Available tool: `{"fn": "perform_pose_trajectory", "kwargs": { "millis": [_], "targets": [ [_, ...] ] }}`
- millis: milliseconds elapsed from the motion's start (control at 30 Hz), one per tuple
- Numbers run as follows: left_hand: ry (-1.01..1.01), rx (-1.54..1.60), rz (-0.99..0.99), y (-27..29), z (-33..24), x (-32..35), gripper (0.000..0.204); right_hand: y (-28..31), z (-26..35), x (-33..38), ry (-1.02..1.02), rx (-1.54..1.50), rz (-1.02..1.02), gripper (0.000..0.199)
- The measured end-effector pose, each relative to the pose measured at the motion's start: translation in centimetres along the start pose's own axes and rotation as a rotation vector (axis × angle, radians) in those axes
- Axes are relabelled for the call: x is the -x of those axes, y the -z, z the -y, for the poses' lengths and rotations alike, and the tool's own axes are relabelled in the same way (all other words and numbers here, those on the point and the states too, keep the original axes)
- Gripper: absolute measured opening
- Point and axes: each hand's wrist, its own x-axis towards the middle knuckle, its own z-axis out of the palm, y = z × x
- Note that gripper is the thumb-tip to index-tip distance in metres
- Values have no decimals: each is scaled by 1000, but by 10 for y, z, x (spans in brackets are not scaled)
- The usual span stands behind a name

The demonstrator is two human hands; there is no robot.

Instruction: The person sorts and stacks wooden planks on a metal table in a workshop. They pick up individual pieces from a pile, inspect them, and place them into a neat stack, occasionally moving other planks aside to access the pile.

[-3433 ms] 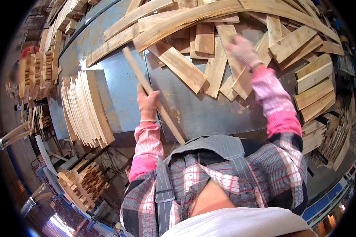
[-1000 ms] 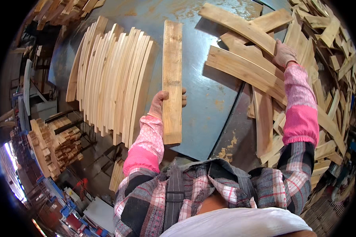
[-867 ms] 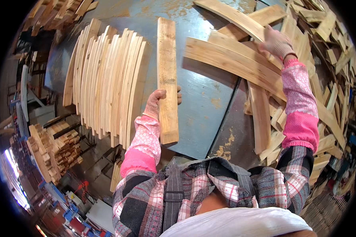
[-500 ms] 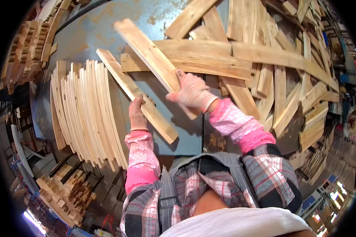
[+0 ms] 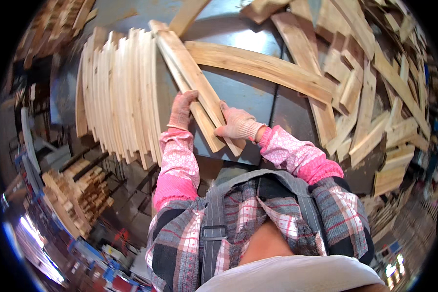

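Both my hands wear pale knit gloves. My left hand (image 5: pixel 182 110) is closed round a narrow wooden board (image 5: pixel 207 125), gripping it partway along. My right hand (image 5: pixel 239 122) grips a second wooden board (image 5: pixel 195 67) near its near end. The two boards lie side by side, close together and slanting away to the far left, the right one partly over the left one. To their left stands a row of thin wooden boards on edge (image 5: pixel 124 97), packed close. A wide curved board (image 5: pixel 263 70) lies on the grey metal table (image 5: pixel 231 95) beyond my right hand.
Loose boards (image 5: pixel 360 87) lie in a crossed heap over the table's right side. A stack of short wood pieces (image 5: pixel 78 192) is low at the left. More stacked wood (image 5: pixel 51 29) stands at the far left.
My right hand has brought its board left and down against the one in my left hand. The view has shifted, and a board that lay across the table's middle is gone from there.
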Motion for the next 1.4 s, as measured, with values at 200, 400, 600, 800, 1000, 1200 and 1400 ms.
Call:
{"fn": "perform_pose_trajectory", "kwargs": {
  "millis": [200,400,600,800,1000,1200,1400],
  "targets": [
    [13,-736,-4,4,-16,7,41,0,10,-13,315,408,189,72],
    [12,-651,-167,4,-15,15,39,102,-59,-8,65,790,-707,75],
    [-74,-220,-46,40,-9,40,33,103,-64,9,-113,498,-395,82],
    [-129,-911,-197,31,13,52,51,-3,-33,-17,65,-558,-193,47],
    [-87,-955,-216,21,19,52,95,-67,24,-57,85,-156,-207,58],
    [-17,-1096,-263,-7,-4,67,119,-56,0,-32,98,-259,117,46],
    [-65,181,316,52,-8,32,39,-55,-92,3,-154,-776,-335,40]
  ]
}}
